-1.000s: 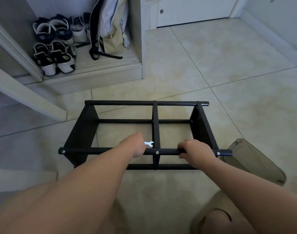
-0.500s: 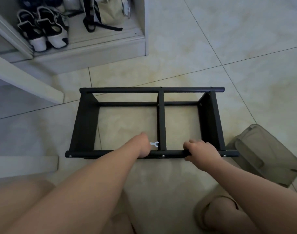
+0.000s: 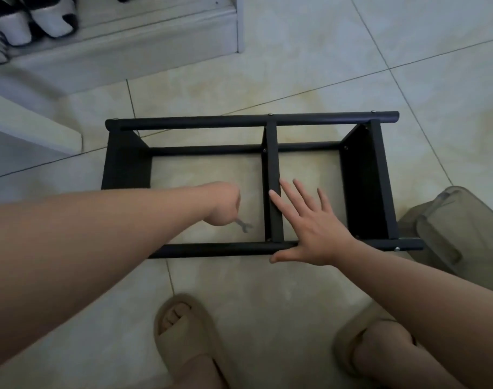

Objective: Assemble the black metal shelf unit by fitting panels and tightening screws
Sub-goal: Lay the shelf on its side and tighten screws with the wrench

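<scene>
Clearly the shakiest thing is the small wrench [image 3: 244, 226]: only its open-ended head pokes out below the left hand [image 3: 223, 204], which is curled into a fist around the handle. A loose hold there could let it drop onto the tiled floor [image 3: 267, 301] inside the frame, or slip off a screw head once it is turned.

Just right of that fist, the right hand [image 3: 314, 230] is spread flat, fingers splayed, gripping nothing. Its fingertips [image 3: 274, 194] touch the centre divider [image 3: 273, 181] and its palm and thumb lie over the near rail [image 3: 220, 249]. With no closed grip on the shelf unit [image 3: 360, 181], I judge the frame could skate on the smooth tiles or rack out of square when torque goes into a screw.

That frame lies on the floor, open side up. Its long axis runs left to right across the view, passing under both hands. The far rail [image 3: 200, 123] sits well beyond the knuckles, and the short end panels and divider point away from the person. The wrench head points down and to the right of the fist, towards the divider's near end.

Beige slippers [image 3: 183, 329] stand close behind the near rail, so a dropped tool could land by the toes.
</scene>
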Demonstrator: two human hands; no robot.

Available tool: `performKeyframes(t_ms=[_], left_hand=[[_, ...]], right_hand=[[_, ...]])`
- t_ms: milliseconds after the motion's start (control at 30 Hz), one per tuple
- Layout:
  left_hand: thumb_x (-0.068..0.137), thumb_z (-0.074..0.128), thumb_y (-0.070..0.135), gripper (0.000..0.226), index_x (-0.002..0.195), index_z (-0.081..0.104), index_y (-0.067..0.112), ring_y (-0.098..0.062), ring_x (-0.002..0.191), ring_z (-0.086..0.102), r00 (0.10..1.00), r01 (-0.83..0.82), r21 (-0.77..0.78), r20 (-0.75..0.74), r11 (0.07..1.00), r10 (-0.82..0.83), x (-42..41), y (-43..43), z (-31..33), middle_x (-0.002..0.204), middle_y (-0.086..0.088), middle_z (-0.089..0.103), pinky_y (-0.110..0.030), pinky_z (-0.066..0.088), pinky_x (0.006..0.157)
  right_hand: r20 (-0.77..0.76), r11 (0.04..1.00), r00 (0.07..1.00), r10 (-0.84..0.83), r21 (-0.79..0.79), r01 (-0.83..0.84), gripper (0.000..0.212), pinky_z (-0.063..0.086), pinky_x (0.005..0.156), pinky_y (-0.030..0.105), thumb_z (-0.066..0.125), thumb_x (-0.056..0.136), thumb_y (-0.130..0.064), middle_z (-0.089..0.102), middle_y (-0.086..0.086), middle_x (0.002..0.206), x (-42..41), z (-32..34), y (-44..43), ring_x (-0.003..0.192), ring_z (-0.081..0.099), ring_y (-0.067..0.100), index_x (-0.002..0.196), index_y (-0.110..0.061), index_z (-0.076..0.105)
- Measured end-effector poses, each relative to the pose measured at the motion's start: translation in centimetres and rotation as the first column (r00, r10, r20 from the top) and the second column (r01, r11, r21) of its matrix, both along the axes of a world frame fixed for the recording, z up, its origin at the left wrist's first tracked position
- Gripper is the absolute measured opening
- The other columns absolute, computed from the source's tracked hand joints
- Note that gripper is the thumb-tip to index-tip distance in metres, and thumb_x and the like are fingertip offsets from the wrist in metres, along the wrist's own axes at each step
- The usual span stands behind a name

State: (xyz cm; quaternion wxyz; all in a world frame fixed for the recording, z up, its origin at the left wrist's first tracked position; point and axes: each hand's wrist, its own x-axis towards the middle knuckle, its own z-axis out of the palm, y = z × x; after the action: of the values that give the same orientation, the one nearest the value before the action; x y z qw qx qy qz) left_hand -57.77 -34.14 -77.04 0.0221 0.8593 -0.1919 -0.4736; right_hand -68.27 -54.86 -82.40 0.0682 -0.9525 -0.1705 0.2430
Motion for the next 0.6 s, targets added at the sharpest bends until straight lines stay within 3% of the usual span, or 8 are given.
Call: performKeyframes(t_ms=[67,133,333,433,600], left_hand=[[0.093,0.059,0.014,0.014,0.094,0.072,0.019,-0.015,0.089,0.063,0.998,-0.040,-0.099,-0.061,0.994,0.034,-0.1,0.6,-1.2,0.088,0.007,0.068,-0.022,0.048,0.068],[0.090,0.065,0.015,0.013,0.089,0.074,0.024,-0.008,0.077,0.064,0.988,-0.123,-0.196,-0.120,0.973,0.101,-0.3,1.3,-2.2,0.076,0.014,0.068,-0.018,0.047,0.064],[0.085,0.072,0.008,0.011,0.087,0.078,0.018,-0.012,0.069,0.065,0.867,-0.492,-0.365,-0.294,0.790,0.403,-0.8,1.6,-5.5,0.078,-0.005,0.074,-0.030,0.056,0.076],[0.086,0.070,0.001,0.013,0.085,0.076,0.014,-0.015,0.068,0.062,0.741,-0.659,-0.354,-0.453,0.663,0.495,-1.7,1.4,-6.4,0.076,-0.010,0.069,-0.033,0.058,0.076],[0.092,0.064,0.006,0.010,0.095,0.071,0.013,-0.005,0.068,0.065,0.442,-0.869,-0.192,-0.716,0.457,0.541,-2.7,0.5,-7.2,0.068,0.007,0.069,-0.026,0.056,0.075]], right_hand=[[0.074,0.999,0.997,0.035,0.006,-0.036,0.125,-0.002,0.123,0.063,0.024,0.067,-0.101,-0.032,-0.001,0.164,0.2,-0.5,-0.1,0.152,-0.027,0.024,0.158,-0.029,-0.021],[0.115,0.997,0.992,0.057,0.036,-0.061,0.125,0.001,0.124,0.061,0.029,0.072,-0.098,-0.023,0.004,0.168,0.4,-0.8,0.1,0.154,-0.021,0.023,0.162,-0.020,-0.009],[0.195,0.988,0.977,0.087,0.111,-0.110,0.121,0.010,0.125,0.058,0.038,0.081,-0.091,-0.010,0.006,0.170,0.4,-1.9,-0.1,0.157,-0.006,0.021,0.162,-0.008,0.001],[0.225,0.982,0.969,0.098,0.134,-0.131,0.120,0.011,0.125,0.058,0.043,0.082,-0.087,-0.004,0.010,0.170,0.4,-2.2,-0.2,0.157,-0.001,0.023,0.162,-0.005,0.006],[0.227,0.978,0.970,0.090,0.162,-0.129,0.120,0.015,0.124,0.058,0.049,0.082,-0.084,0.002,0.014,0.170,0.5,-2.1,-0.1,0.157,0.003,0.027,0.160,-0.001,0.012]])
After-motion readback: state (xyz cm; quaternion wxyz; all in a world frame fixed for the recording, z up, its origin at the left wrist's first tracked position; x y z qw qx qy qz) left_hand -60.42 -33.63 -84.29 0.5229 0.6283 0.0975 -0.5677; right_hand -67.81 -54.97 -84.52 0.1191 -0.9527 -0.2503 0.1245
